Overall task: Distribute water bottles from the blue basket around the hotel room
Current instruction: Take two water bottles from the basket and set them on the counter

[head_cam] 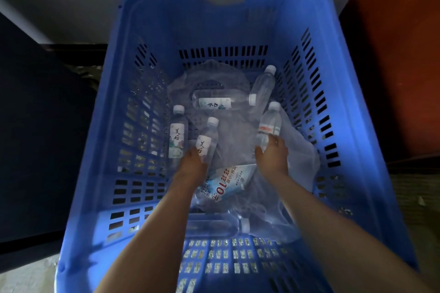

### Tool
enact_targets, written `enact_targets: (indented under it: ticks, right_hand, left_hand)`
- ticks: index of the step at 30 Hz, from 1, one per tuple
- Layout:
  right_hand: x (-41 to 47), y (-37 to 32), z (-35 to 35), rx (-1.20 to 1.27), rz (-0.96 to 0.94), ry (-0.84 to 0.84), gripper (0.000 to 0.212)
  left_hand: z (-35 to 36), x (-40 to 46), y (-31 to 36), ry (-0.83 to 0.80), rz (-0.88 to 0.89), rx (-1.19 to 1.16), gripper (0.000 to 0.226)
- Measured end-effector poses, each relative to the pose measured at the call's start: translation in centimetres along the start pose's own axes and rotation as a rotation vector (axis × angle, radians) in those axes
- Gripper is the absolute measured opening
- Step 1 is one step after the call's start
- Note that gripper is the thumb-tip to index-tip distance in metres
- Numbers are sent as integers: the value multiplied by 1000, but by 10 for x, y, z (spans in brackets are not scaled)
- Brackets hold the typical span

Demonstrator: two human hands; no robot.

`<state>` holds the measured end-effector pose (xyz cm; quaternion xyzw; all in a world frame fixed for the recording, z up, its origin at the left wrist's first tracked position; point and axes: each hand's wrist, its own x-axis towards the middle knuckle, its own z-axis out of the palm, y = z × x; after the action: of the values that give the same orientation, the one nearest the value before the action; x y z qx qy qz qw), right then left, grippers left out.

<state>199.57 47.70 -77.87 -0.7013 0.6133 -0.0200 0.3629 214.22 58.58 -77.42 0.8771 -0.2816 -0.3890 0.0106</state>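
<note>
Two white-labelled bottles at centre left, one upright-looking [177,137] and one tilted [206,141], both show brush-style "美好". Low in the centre, a flattened pack label [225,183] shows a big red "10元". The other labels are too blurred to read.
</note>
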Motion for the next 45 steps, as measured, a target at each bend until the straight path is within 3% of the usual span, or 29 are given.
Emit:
enact_targets:
  ticks: [4, 7, 9, 12, 16, 18, 21, 23, 28, 30, 33, 38, 41, 45]
  right_hand:
    - [5, -5, 12, -30, 65, 68, 62]
    - [13, -11, 17, -37, 155, 75, 80]
    - [22, -7, 19, 84, 287, 55, 84]
    - [35, 6, 20, 306, 380, 22, 73]
    - [37, 18, 9, 487, 303, -23, 66]
    - [34, 21, 0, 580, 249, -50, 45]
    - [26, 24, -8, 756, 251, -298, 6]
    - [18, 28, -8, 817, 290, -426, 5]
    - [21, 39, 0, 1066, 437, -513, 6]
    - [22, 41, -3, 1171, 483, -586, 9]
    - [20, 43, 2, 1211, 493, -671, 49]
    - [12, 33, -3, 1146, 328, -776, 51]
    - [2, 26, -14, 1210, 221, -940, 81]
    - [-19, 14, -37, 1255, 171, -1069, 88]
  left_hand:
    - [0, 10, -6, 29, -17, -58, 56]
    - [0, 10, -5, 47, 3, -70, 65]
    - [2, 7, -3, 24, -5, -61, 73]
    - [8, 6, 2, -2, -28, -74, 76]
    - [13, 10, 3, -16, -67, -219, 80]
    - [14, 14, 3, -39, -70, -355, 80]
    - [16, 17, 8, -31, -115, -572, 72]
    - [17, 19, 11, 2, -126, -602, 71]
    - [23, 25, 14, 15, -75, -586, 77]
    - [22, 26, 12, -2, -71, -632, 72]
    - [15, 25, 5, -82, -89, -783, 64]
    - [4, 5, 1, -167, -80, -967, 42]
    - [-7, -12, 8, -228, -67, -1120, 63]
    - [-28, -37, 24, -238, 26, -1285, 58]
